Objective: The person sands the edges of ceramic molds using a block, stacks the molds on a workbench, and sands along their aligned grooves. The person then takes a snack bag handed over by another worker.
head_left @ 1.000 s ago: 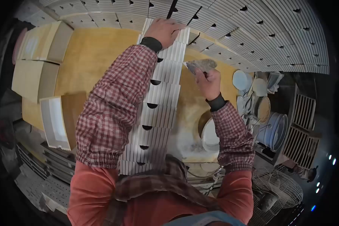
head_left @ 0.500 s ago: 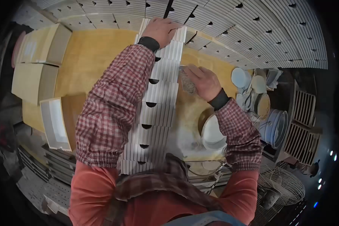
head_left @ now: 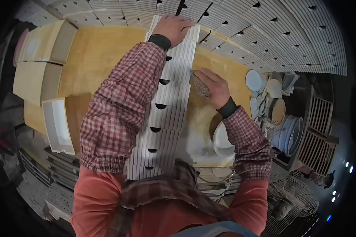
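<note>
A long row of white grooved drawer fronts (head_left: 175, 70), each with a dark half-round notch, runs from the far side of the yellow table (head_left: 106, 51) toward my body. The pieces overlap one another like steps. My left hand (head_left: 172, 29) lies palm down across the far end of the row, fingers stretched out to the right. To the right of the row, my right hand (head_left: 216, 89) is closed around a flat, mottled grey-brown scraper (head_left: 201, 85). Its upper corner is close to the row's right edge. Part of the scraper is hidden by my fingers.
Stacked grooved fronts (head_left: 265, 33) line the back. Pale wooden drawer boxes (head_left: 59, 124) stand on the left. A white tub (head_left: 222, 139) sits by my right forearm, with a blue-white bucket (head_left: 287, 134), tub lids (head_left: 255, 81) and a wire fan (head_left: 292, 197) farther right.
My right hand has turned the scraper, so that its face shows narrower and more tilted. My left hand stays on the far end of the row. The whole view has shifted slightly.
</note>
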{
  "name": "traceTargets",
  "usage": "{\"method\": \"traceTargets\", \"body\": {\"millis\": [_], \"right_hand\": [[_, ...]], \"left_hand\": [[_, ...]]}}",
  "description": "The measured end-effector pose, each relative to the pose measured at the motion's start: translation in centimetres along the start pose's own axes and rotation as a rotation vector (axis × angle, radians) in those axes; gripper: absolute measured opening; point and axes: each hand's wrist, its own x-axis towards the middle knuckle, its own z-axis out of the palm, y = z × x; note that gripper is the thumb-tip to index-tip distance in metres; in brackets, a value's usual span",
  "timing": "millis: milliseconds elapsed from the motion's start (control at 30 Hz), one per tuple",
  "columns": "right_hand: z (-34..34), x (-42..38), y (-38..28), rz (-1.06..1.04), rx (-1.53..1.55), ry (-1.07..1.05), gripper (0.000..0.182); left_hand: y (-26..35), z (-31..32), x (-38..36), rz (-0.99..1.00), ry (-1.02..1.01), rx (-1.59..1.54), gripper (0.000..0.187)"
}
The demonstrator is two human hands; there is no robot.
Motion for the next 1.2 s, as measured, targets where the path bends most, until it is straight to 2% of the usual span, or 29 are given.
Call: {"method": "traceTargets", "body": {"millis": [67, 100, 200, 267, 300, 400, 500, 567, 600, 633, 667, 700, 733, 767, 800, 867, 900, 933, 967, 1000, 1033, 1100, 1133, 1200], "right_hand": [[0.4, 0.1, -0.4, -0.083, -0.199, -0.088, 0.042], [0.4, 0.2, -0.6, -0.08, -0.196, -0.087, 0.042], [0.0, 0.3, -1.2, -0.223, -0.459, -0.113, 0.034], [-0.8, 0.4, -1.1, -0.226, -0.434, -0.181, 0.032], [-0.9, 0.3, -0.9, -0.196, -0.382, -0.142, 0.036], [-1.2, 0.5, -0.1, 0.024, 0.062, 0.038, 0.047], [-1.2, 1.3, 0.4, 0.192, 0.23, 0.055, 0.045], [-0.5, 1.4, 1.1, 0.134, 0.216, 0.089, 0.045], [-0.3, 1.2, 1.0, 0.184, 0.208, 0.096, 0.042], [-0.1, 1.1, 1.0, 0.166, 0.218, 0.091, 0.042], [0.0, 1.1, 1.0, 0.148, 0.227, 0.089, 0.042], [0.0, 0.7, 0.9, 0.156, 0.165, 0.087, 0.039], [-0.1, 0.6, 1.1, 0.141, 0.212, 0.074, 0.04], [-0.3, 0.6, 1.3, 0.125, 0.259, 0.063, 0.04], [0.0, 0.1, 2.0, 0.104, 0.261, 0.087, 0.033], [1.0, -0.7, 1.8, 0.442, 0.82, 0.213, 0.026], [1.3, -0.8, 1.3, 0.568, 0.907, 0.311, 0.02], [1.5, -1.0, 1.1, 0.586, 0.951, 0.314, 0.019], [1.7, -1.1, 1.0, 0.603, 0.995, 0.319, 0.019], [3.0, -1.5, 0.8, 0.7, 1.044, 0.349, 0.019], [3.7, -2.0, 0.8, 0.695, 1.184, 0.406, 0.018], [4.5, -1.7, 0.2, 0.761, 1.193, 0.473, 0.019], [4.4, -1.8, 0.0, 0.721, 1.291, 0.497, 0.019], [4.4, -1.9, -0.2, 0.742, 1.186, 0.465, 0.019]], "left_hand": [[0.0, 0.1, 0.0, -0.014, -0.017, 0.035, 0.028], [0.1, 0.1, 0.1, -0.018, -0.024, 0.049, 0.028], [0.0, 0.0, 0.0, -0.003, -0.025, 0.021, 0.028], [-0.1, 0.1, 0.0, -0.014, -0.032, 0.033, 0.028], [0.0, 0.1, 0.0, -0.018, -0.014, 0.038, 0.028], [-0.1, 0.0, 0.0, -0.014, -0.025, 0.039, 0.028], [-0.2, 0.1, 0.0, 0.008, 0.001, 0.011, 0.028], [-0.2, 0.1, 0.0, 0.016, 0.018, -0.004, 0.026], [-0.1, 0.0, 0.0, 0.019, 0.03, -0.035, 0.026], [-0.4, -0.2, 0.2, 0.006, -0.028, -0.124, 0.025], [-0.3, -0.1, 0.0, 0.061, 0.065, -0.095, 0.025], [-0.4, -0.1, -0.1, 0.094, 0.072, -0.177, 0.024], [-0.8, -0.3, -0.1, 0.14, 0.033, -0.197, 0.024], [-0.6, 0.0, -0.6, 0.098, 0.033, -0.181, 0.025], [-0.1, -0.9, -1.2, 0.099, -0.027, -0.24, 0.028], [1.6, -1.8, -3.3, 0.105, 0.005, -0.245, 0.025], [3.6, -4.0, -4.1, 0.073, -0.054, -0.296, 0.021], [4.6, -4.7, -5.4, 0.116, 0.019, -0.23, 0.018], [5.2, -4.9, -6.5, 0.114, 0.005, -0.162, 0.016], [6.9, -6.4, -7.1, 0.066, -0.023, -0.231, 0.015], [7.4, -6.5, -7.9, 0.067, -0.022, -0.214, 0.015], [8.2, -6.0, -9.0, 0.004, -0.058, -0.188, 0.018], [8.4, -5.8, -9.2, 0.027, -0.062, -0.139, 0.021], [9.2, -5.4, -9.4, 0.003, -0.056, -0.097, 0.026]]}}
